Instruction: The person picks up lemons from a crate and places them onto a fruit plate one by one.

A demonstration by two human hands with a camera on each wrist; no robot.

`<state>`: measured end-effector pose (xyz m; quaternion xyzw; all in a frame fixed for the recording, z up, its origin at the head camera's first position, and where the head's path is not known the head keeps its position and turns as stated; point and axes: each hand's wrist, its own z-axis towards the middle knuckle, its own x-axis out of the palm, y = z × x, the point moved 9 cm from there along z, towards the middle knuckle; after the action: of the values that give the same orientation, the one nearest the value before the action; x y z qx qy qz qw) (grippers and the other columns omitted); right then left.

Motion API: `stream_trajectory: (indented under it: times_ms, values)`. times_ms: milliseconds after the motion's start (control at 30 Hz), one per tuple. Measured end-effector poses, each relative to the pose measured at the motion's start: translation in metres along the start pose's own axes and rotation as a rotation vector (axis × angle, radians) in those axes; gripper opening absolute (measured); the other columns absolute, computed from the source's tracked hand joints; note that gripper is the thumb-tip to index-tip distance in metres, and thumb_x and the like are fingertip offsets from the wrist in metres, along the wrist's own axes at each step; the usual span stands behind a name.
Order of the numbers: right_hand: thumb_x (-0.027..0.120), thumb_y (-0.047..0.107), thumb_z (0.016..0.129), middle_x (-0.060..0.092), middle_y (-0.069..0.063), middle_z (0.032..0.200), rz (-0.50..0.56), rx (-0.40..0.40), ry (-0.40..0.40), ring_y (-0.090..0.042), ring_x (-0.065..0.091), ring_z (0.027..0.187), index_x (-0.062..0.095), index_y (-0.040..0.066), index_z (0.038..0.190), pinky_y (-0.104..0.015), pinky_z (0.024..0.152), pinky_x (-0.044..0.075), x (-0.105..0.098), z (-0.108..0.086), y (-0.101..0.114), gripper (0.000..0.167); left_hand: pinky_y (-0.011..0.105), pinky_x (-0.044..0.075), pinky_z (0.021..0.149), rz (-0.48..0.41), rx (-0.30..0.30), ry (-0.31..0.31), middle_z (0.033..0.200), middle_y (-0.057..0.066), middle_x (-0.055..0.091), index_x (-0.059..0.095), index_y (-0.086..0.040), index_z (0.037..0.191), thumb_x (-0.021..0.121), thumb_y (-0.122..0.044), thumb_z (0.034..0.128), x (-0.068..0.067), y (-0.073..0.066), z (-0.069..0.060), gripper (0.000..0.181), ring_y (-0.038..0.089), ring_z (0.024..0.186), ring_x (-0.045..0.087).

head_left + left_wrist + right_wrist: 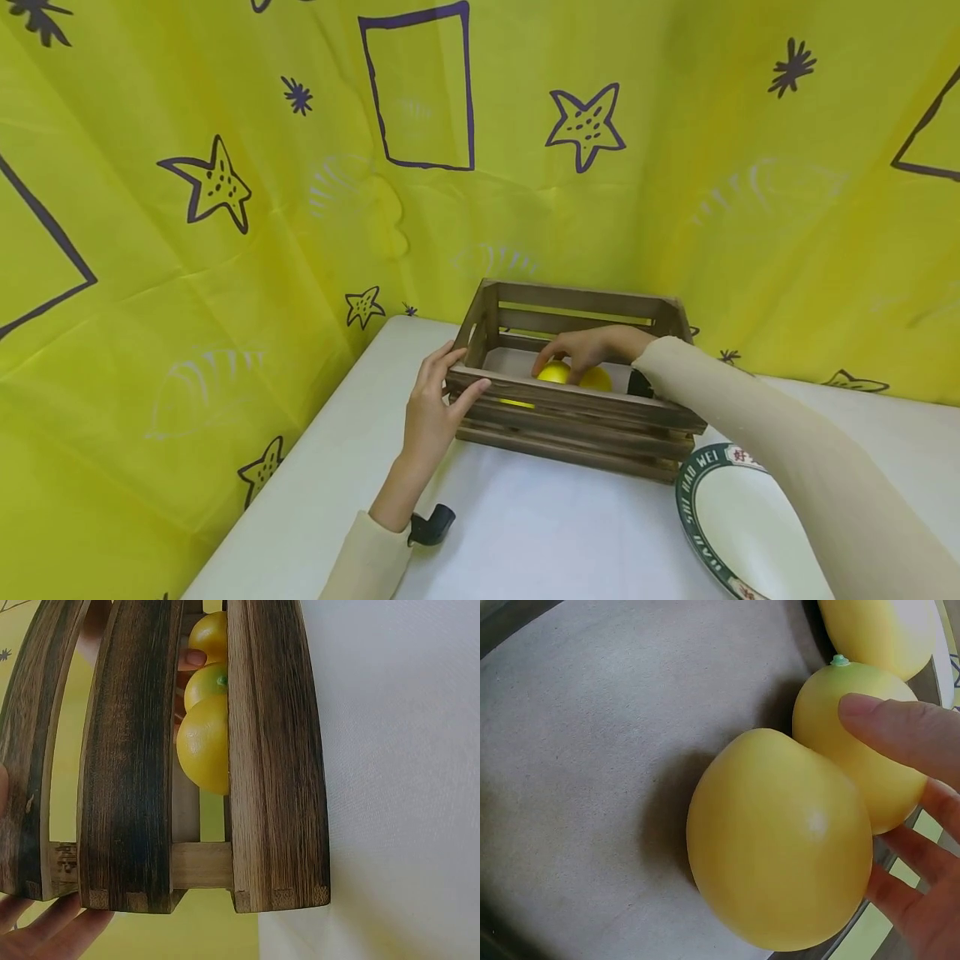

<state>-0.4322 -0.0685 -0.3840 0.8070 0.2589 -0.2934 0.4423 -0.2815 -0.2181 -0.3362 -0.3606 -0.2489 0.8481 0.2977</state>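
A slatted wooden crate [570, 435] stands on the white table, and my left hand [433, 408] grips its left end, thumb over the front top edge. My right hand [592, 350] reaches down inside. In the right wrist view its thumb and fingers pinch the middle lemon [840, 735], which has a green stem end. Touching that one is a larger-looking lemon [780, 847], and a third lemon [881, 634] lies on the other side. Through the slats in the left wrist view, the nearest lemon [206, 746] shows partly hidden.
An oval white plate [757, 525] with a green lettered rim sits at the right, partly under the right sleeve. Behind the table hangs a yellow curtain [510, 217] with drawn stars. A black device [432, 525] is worn on the left wrist.
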Motion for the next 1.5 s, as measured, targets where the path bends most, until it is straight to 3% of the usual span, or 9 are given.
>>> stream_trajectory:
  times_ms: [233, 433, 733, 1033, 1267, 1500]
  values:
    - [0.065, -0.007, 0.085, 0.045, -0.017, 0.146, -0.016, 0.011, -0.006, -0.044, 0.031, 0.139, 0.058, 0.007, 0.133, -0.056, 0.114, 0.024, -0.0028, 0.0008, 0.0013, 0.051, 0.041, 0.057, 0.081, 0.004, -0.003, -0.012, 0.140, 0.015, 0.050, 0.059, -0.004, 0.128, 0.078, -0.026, 0.0834, -0.0028, -0.0001, 0.0008, 0.053, 0.036, 0.122, 0.056]
    - [0.065, -0.008, 0.084, 0.044, -0.018, 0.146, -0.015, 0.023, -0.010, -0.041, 0.036, 0.136, 0.057, 0.007, 0.135, -0.054, 0.111, 0.030, -0.0018, 0.0013, -0.0022, 0.054, 0.040, 0.057, 0.081, 0.013, 0.009, -0.011, 0.140, 0.015, 0.050, 0.059, -0.003, 0.128, 0.078, -0.026, 0.0834, -0.0017, 0.0004, 0.0011, 0.053, 0.036, 0.121, 0.056]
    - [0.067, 0.001, 0.088, 0.048, -0.018, 0.143, -0.004, -0.008, -0.026, -0.044, 0.036, 0.136, 0.058, 0.005, 0.132, -0.054, 0.112, 0.029, -0.0019, 0.0033, -0.0036, 0.045, 0.041, 0.056, 0.081, 0.015, 0.006, -0.008, 0.140, 0.014, 0.050, 0.059, -0.004, 0.128, 0.078, -0.026, 0.0832, -0.0015, 0.0008, 0.0015, 0.054, 0.035, 0.121, 0.056]
    - [0.066, -0.003, 0.087, 0.046, -0.019, 0.145, 0.031, 0.019, -0.015, -0.042, 0.037, 0.136, 0.058, 0.007, 0.133, -0.053, 0.112, 0.029, 0.0013, 0.0034, -0.0078, 0.048, 0.041, 0.056, 0.081, 0.014, -0.008, 0.004, 0.140, 0.014, 0.050, 0.059, -0.004, 0.128, 0.078, -0.027, 0.0831, -0.0001, 0.0006, 0.0009, 0.054, 0.035, 0.121, 0.057]
    - [0.067, -0.009, 0.082, 0.052, -0.016, 0.138, -0.031, -0.020, -0.018, -0.041, 0.041, 0.132, 0.060, 0.005, 0.128, -0.054, 0.111, 0.031, 0.0000, 0.0032, -0.0024, 0.048, 0.041, 0.056, 0.081, 0.017, 0.009, -0.002, 0.139, 0.015, 0.051, 0.059, -0.004, 0.128, 0.078, -0.026, 0.0833, 0.0003, -0.0015, 0.0007, 0.053, 0.035, 0.120, 0.057]
    - [0.069, -0.006, 0.082, 0.054, -0.013, 0.134, -0.033, 0.006, -0.014, -0.035, 0.045, 0.127, 0.061, 0.007, 0.126, -0.052, 0.109, 0.033, -0.0008, 0.0008, -0.0039, 0.046, 0.042, 0.057, 0.080, 0.012, 0.005, -0.008, 0.140, 0.015, 0.051, 0.059, -0.004, 0.128, 0.078, -0.025, 0.0834, 0.0010, -0.0006, 0.0004, 0.053, 0.035, 0.120, 0.057]
